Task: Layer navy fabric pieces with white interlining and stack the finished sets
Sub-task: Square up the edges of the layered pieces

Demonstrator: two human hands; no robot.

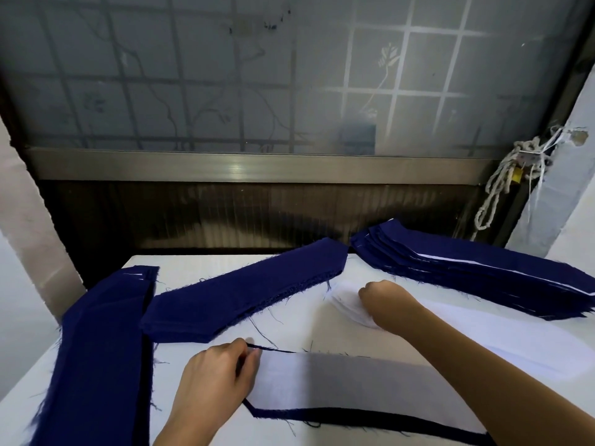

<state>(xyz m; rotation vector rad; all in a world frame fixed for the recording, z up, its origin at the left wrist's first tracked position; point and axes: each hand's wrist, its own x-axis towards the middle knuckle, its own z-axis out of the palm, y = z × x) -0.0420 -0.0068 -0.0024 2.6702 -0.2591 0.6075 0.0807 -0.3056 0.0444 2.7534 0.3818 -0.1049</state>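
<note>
Tightly, left hand [219,378], right hand [386,304] around white interlining [346,304].

A white table [180,268] carried a long stack of navy pieces [99,349] running near to far along its left edge, and just right of that a second navy stack [244,294] slanted toward the far side. At the far right sat a fanned pile of layered sets [467,272], white edges showing between the navy, with a pile of white interlining [489,320] just nearer. Along the near edge lay a single navy piece [354,416] covered by a white interlining sheet [338,378], with loose threads [264,333] scattered about.
</note>
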